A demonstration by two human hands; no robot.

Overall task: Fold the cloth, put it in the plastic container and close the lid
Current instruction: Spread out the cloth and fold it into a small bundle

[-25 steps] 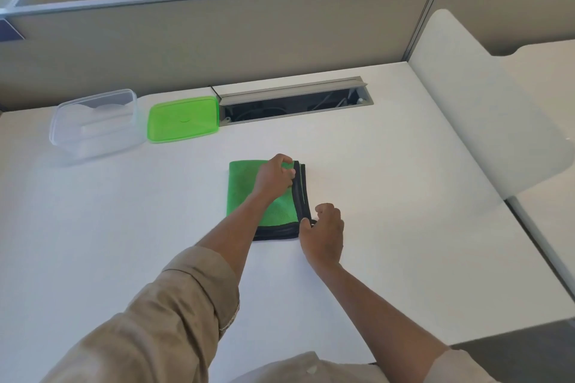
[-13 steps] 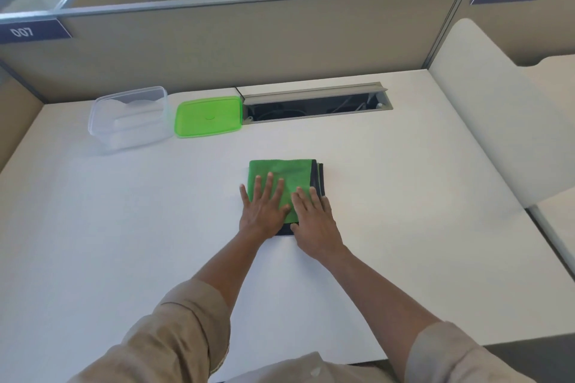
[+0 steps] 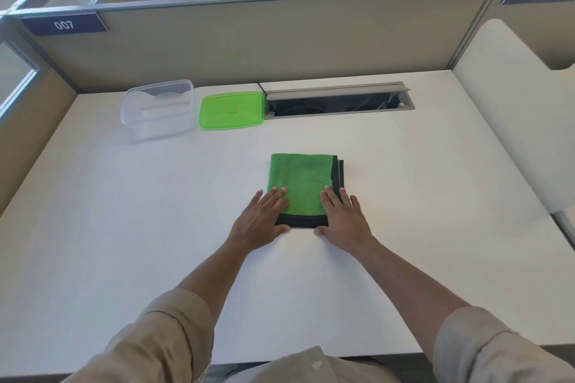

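Resting flat w/ fingers spread, both hands sit on the near edge of the folded green cloth (image 3: pixel 303 183), which lies approx mid-desk on the white desk (image 3: pixel 124 227). Left hand (image 3: pixel 261 221) covers the cloth's near-left corner, palm down, fingers wide, thumb on the desk just below the black hem; not gripping anything. Right hand (image 3: pixel 343 221) covers the near-right corner the same way, palm down and wide, fingers lying over the black trim along the cloth's right side. Cloth is a neat rectangle, green top w/ black border showing at right and near edges. Clear plastic container (image 3: pixel 157 109) stands open at the far left of the desk, well apart from the cloth. Green lid (image 3: pixel 231 110) lies flat just beside it on the right, next to the cable slot (image 3: pixel 337 99).
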